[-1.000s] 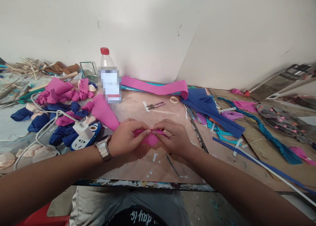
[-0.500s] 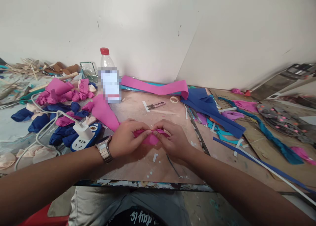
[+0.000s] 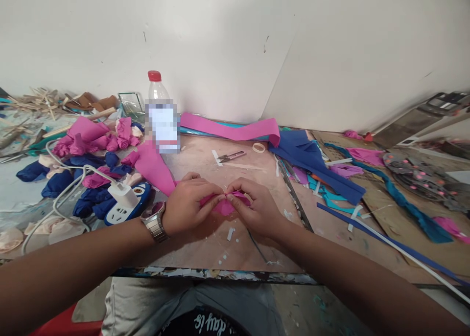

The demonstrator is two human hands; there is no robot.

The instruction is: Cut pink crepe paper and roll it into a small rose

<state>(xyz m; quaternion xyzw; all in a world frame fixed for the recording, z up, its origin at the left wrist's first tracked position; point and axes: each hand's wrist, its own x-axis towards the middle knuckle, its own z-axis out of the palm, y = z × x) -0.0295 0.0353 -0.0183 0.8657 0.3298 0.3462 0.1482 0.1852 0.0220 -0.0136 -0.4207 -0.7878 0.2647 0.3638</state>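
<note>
Both hands meet over the near middle of the table, pinching a small piece of pink crepe paper (image 3: 224,208). My left hand (image 3: 193,201), with a metal watch at its wrist, is closed on the left part of the paper. Opposite it, my right hand (image 3: 253,204) grips the right part, thumb and fingertips together. The two thumbs almost touch, and much of the paper is hidden by the fingers. Beyond the left hand, a wider pink strip (image 3: 156,169) runs back to the pile. Pink thread snips (image 3: 232,156) lie behind the hands.
On the left are crumpled pink and blue paper flowers (image 3: 88,135), a power strip (image 3: 127,206) with a white cable, and a red-capped bottle (image 3: 157,116). A tape ring (image 3: 259,148), a long pink strip (image 3: 231,129) and blue paper (image 3: 316,162) lie farther back.
The left wrist has turned a little, so the watch face shows more. The pinched paper has shifted slightly between the fingers; both hands keep their hold.
</note>
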